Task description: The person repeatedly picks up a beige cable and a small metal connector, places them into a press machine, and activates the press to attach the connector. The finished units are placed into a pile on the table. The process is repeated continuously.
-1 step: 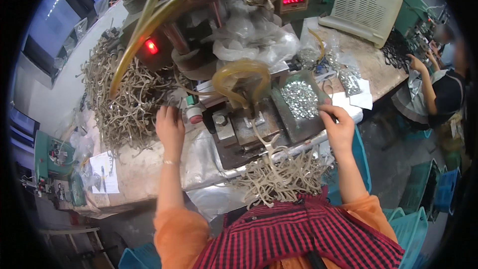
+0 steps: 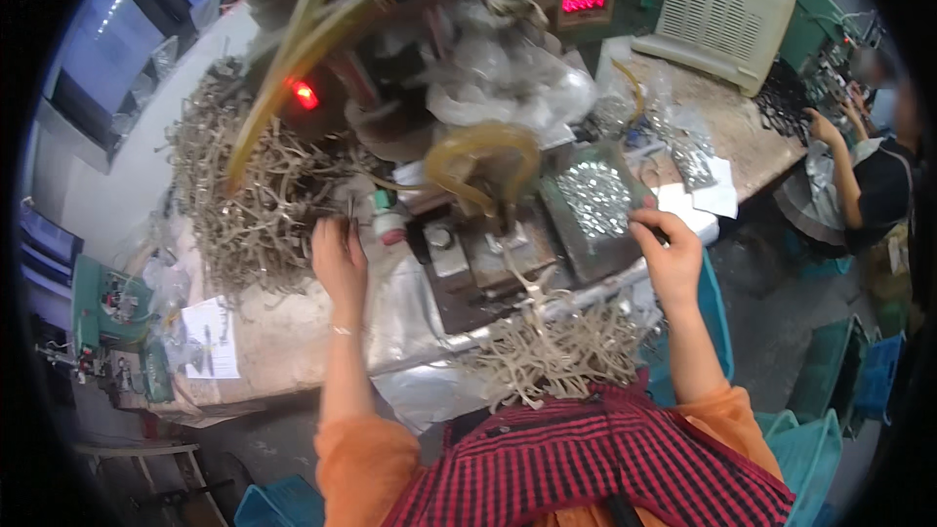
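My left hand (image 2: 340, 259) is beside a large heap of beige cord-like pieces (image 2: 244, 185), its fingers bunched together. Something thin and dark rises from its fingertips, too blurred to name. Just right of it sits a push button (image 2: 392, 236) with a red end and a green part. My right hand (image 2: 671, 254) pinches at the right edge of a dark tray (image 2: 595, 252) of small shiny metal pieces (image 2: 592, 197); what it holds is hidden. Between my hands is a press bed (image 2: 508, 259), where one beige cord-like piece (image 2: 532, 283) reaches in under a curved yellowish tube (image 2: 483, 151).
A second beige heap (image 2: 561, 346) lies at the table's front edge, against my checked apron. Behind the press are crumpled plastic bags (image 2: 508, 88) and a red-lit display (image 2: 584, 3). Papers (image 2: 210, 337) lie at left. Another person (image 2: 869, 176) works at far right; teal crates (image 2: 800, 454) stand below.
The whole view has shifted slightly to the right and is more blurred. The red digits on the display look different. Both hands keep nearly the same places.
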Tool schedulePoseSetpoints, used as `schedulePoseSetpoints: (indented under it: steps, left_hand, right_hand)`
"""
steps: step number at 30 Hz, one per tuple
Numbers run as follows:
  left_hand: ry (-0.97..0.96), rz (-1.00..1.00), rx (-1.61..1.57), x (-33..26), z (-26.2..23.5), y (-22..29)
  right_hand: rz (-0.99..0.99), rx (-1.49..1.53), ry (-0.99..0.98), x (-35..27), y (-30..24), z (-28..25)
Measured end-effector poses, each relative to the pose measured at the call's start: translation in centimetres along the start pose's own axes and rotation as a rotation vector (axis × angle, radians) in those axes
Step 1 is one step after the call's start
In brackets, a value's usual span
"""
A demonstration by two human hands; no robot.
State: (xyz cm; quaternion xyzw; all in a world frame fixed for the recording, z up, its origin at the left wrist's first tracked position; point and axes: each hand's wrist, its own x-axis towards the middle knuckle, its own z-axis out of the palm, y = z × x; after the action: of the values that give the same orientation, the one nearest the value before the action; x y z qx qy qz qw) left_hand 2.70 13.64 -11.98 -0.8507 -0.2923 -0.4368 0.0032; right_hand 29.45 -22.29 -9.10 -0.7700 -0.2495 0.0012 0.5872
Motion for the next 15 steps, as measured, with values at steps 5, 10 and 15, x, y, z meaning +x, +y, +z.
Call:
schedulePoseSetpoints:
  steps: [5, 10, 15]
  left_hand:
    - [0.191, -0.580, -0.323, -1.7, -0.2, 2.6]
    - [0.168, -0.651, -0.455, -4.2, 0.1, 2.9]
    - [0.152, -0.540, -1.411, 2.3, -9.7, 13.1]
  right_hand:
    - [-0.218, 0.190, -0.345, 1.6, -7.8, 3.9]
    - [-0.134, 0.393, -0.349, 1.3, -8.6, 9.3]
    - [0.015, 0.554, -0.448, 1.4, -9.2, 8.7]
